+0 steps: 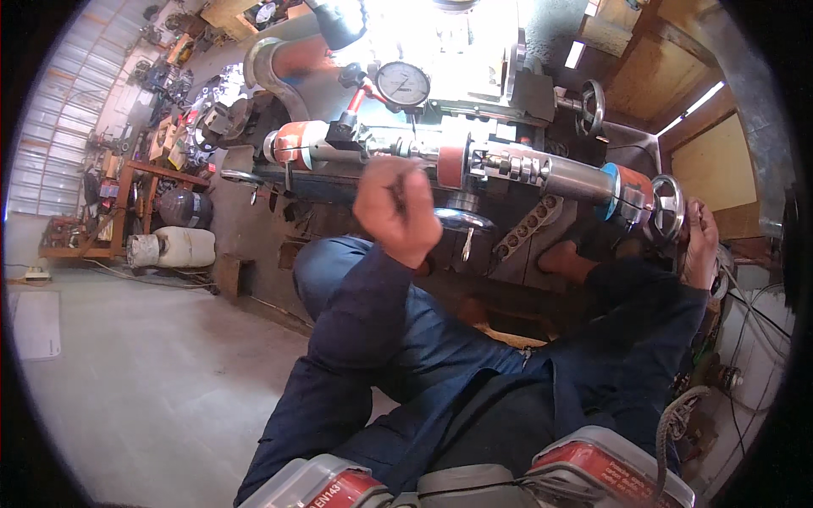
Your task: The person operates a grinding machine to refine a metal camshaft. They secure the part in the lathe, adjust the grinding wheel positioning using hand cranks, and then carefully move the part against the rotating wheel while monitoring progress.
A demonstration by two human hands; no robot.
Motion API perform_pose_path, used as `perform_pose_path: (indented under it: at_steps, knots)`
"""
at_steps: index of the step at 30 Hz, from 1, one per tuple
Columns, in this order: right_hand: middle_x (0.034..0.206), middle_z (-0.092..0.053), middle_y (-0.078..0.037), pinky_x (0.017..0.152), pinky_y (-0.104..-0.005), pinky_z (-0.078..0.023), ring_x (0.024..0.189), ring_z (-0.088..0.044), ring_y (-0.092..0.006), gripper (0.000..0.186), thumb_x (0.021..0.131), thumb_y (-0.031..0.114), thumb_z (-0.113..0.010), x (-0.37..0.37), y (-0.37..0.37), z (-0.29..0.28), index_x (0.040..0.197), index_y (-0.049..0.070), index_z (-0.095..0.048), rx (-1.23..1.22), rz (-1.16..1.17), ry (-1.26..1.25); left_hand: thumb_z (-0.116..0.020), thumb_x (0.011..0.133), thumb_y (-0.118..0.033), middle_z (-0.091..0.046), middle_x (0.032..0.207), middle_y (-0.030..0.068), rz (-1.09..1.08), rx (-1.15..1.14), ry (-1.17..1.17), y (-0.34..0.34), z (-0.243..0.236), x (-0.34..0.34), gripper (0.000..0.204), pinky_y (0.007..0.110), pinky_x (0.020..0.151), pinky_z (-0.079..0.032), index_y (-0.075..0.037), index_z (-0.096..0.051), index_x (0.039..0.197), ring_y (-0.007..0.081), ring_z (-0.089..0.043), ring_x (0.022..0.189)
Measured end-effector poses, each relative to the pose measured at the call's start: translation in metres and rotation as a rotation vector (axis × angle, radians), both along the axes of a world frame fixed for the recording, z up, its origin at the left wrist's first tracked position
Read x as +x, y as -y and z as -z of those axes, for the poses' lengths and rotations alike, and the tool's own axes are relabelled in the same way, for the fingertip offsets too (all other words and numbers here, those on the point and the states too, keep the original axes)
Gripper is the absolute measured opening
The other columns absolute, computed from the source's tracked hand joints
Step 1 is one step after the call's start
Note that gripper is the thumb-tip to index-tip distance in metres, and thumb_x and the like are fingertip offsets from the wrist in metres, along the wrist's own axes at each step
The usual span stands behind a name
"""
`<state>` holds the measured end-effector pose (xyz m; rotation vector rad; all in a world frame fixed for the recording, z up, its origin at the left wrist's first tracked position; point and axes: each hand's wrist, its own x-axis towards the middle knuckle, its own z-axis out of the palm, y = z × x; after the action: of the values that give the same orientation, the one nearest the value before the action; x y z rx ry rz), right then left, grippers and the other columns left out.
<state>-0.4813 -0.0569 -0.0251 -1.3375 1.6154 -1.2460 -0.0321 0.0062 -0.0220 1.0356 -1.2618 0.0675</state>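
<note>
A crankshaft (513, 167) lies across a grinding machine, held at both ends by red and blue clamping heads. In front of its left part my left hand (396, 212) is raised with curled fingers; whatever they hold, if anything, is hidden. My right hand (699, 245) grips the rim of the metal handwheel (669, 209) at the right end of the shaft. Above the left part of the shaft stands a round dial gauge (402, 84) on a red and black holder (356, 103). Its thin stem reaches down toward the shaft.
Below the shaft sits another handwheel (463, 221) with a crank handle. A smaller wheel (592, 110) is at the back right. A slotted metal bar (528, 227) lies under the shaft. Gas cylinders (185, 247) and a cluttered rack (127, 207) stand left; cables (752, 309) hang right.
</note>
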Motion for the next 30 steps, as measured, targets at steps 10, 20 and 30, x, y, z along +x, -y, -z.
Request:
perform_pose_path:
  at_steps: [10,20,30]
  knots:
    - [0.088,-0.062,-0.002,0.067,-0.0255,-0.047,0.077,-0.057,-0.0093,0.038,0.099,0.041,-0.054,0.0,0.04,0.03,0.106,0.005,-0.062,0.056,-0.11,0.157,-0.066,0.086,-0.013,-0.06,0.079,0.0095,0.791,0.353,0.554,-0.019,0.02,-0.083,0.009,0.037,0.06,-0.053,-0.005,-0.062,0.089,0.0281,-0.064,0.069]
    - [0.076,-0.059,0.001,0.055,-0.024,-0.041,0.064,-0.054,-0.0076,0.034,0.097,0.038,-0.058,-0.011,0.0,0.064,0.102,0.005,-0.062,0.2,-0.106,-0.177,-0.061,0.09,-0.021,-0.065,0.083,0.014,0.881,0.655,0.823,-0.019,0.039,-0.093,0.018,0.044,0.065,-0.054,-0.003,-0.063,0.09,0.0347,-0.066,0.075]
    - [0.064,-0.05,0.003,0.046,-0.025,-0.03,0.05,-0.042,-0.0069,0.036,0.098,0.039,-0.056,0.008,-0.043,0.019,0.089,0.004,-0.062,0.215,-0.079,-0.05,-0.06,0.091,-0.022,-0.066,0.085,0.0151,0.879,0.671,0.823,-0.016,0.039,-0.092,0.019,0.046,0.067,-0.054,-0.003,-0.062,0.089,0.0358,-0.067,0.076]
